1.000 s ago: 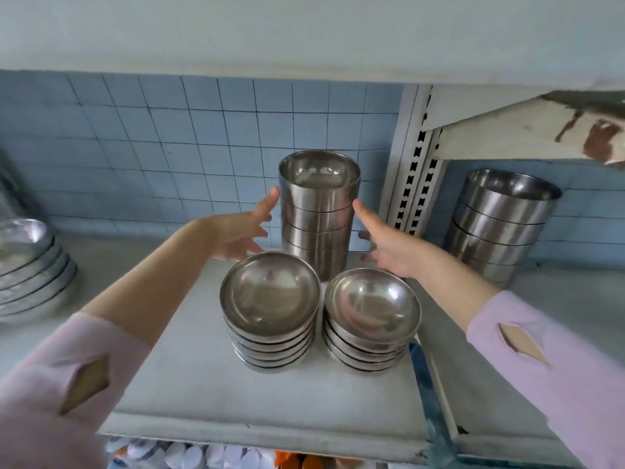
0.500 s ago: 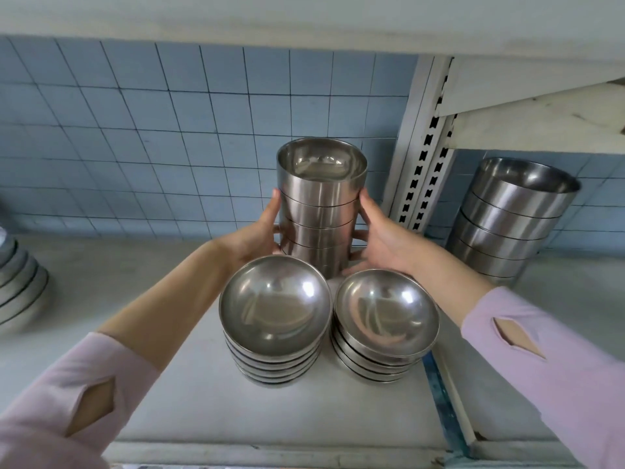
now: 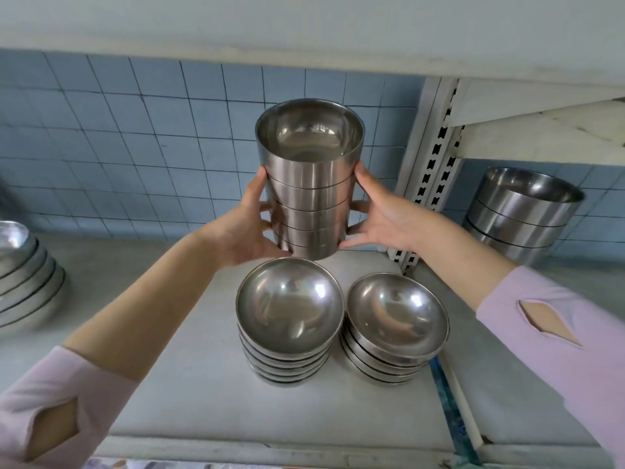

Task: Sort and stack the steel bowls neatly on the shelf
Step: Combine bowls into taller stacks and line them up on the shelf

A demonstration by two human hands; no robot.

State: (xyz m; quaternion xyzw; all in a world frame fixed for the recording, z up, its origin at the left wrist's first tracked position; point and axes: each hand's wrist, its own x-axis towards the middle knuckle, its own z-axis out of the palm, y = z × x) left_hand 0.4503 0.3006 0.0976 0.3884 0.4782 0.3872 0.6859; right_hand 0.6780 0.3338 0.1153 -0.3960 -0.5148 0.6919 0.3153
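A grey shelf stands against a wall of small blue tiles, and an upper board closes the view from above. A white metal post with slots rises just to the right of the right hand and separates this shelf from the next section.

Both arms reach forward, and between the hands is a tall stack of deep steel bowls. They are nested one inside another and stand upright, with the open mouth of the top bowl turned to the camera. The left hand grips the left side of this stack, with its thumb and fingers curved against the steel wall. The right hand grips the right side in the same way. I cannot tell whether the bottom of the stack touches the shelf.

Just below the hands, nearer to the person, two piles of shallow round bowls stand side by side on the shelf, almost touching. The left pile is under the left hand. The right pile is under the right hand and looks lower.

Far to the left of the left hand, a heap of wide bowls is cut by the edge of the view. To the right of the right hand, beyond the post, a second stack of deep bowls stands on the next section. Pale pink sleeves cover the arms near the camera.
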